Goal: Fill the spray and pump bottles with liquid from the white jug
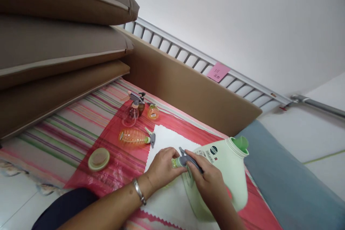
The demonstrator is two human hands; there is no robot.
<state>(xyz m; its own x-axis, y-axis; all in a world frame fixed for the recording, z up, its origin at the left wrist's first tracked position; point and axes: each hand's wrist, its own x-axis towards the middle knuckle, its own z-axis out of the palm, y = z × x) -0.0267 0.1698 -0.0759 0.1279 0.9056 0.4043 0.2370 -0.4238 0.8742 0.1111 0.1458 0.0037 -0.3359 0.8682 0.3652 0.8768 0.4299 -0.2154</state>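
Over the white cloth (167, 137), near its right edge, the left hand (163, 167) is closed around the bottle (176, 162), probably for steadying it; the right hand (208, 176) grips its grey spray head (193, 163).

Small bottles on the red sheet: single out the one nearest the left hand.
The ribbed orange spray bottle, lying down; the others sit farther away.

The left hand (162, 168) is hiding most of the small bottle (176, 162), and the right hand (207, 176) is covering part of the grey spray head (183, 160). A clear spray bottle (130, 117) is partly blocking a dark bottle (141, 108). The pink note (219, 70) is appearing too small to read. The left edge is cutting off the brown cushions (59, 41).
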